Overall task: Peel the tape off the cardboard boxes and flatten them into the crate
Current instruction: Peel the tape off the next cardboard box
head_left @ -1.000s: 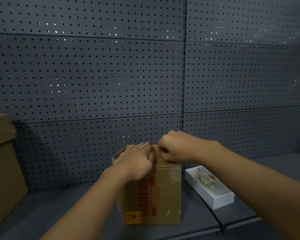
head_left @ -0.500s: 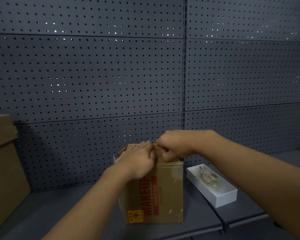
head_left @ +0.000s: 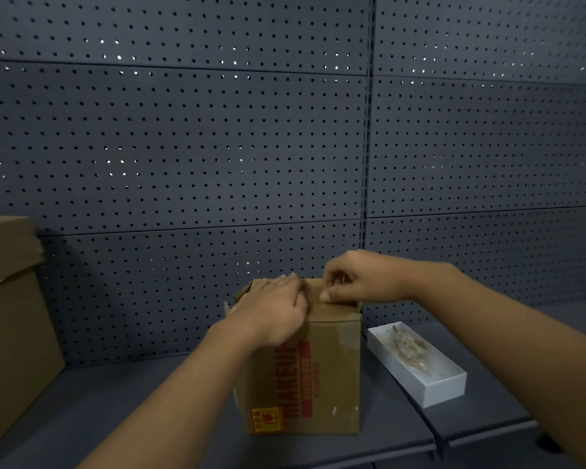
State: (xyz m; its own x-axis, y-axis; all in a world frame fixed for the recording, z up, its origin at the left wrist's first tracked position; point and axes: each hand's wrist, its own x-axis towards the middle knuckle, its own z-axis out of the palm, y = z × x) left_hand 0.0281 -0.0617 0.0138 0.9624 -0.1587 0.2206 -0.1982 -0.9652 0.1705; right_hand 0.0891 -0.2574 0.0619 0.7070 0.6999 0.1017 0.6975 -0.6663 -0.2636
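A small brown cardboard box [head_left: 332,377] with red print and a yellow label stands upright on the dark shelf [head_left: 122,411]. My left hand [head_left: 271,309] lies flat on the box's top, pressing it down. My right hand [head_left: 362,279] is at the top's right part, thumb and fingers pinched together at the top seam; the tape itself is too thin and clear to make out. No crate is in view.
A larger brown cardboard box [head_left: 7,316] stands at the left edge of the shelf. A shallow white tray [head_left: 420,377] holding crumpled clear tape lies right of the small box. A dark pegboard wall [head_left: 217,147] rises behind.
My right hand has moved right and slightly up along the box's top, away from my left hand. The left hand stays pressed on the box.
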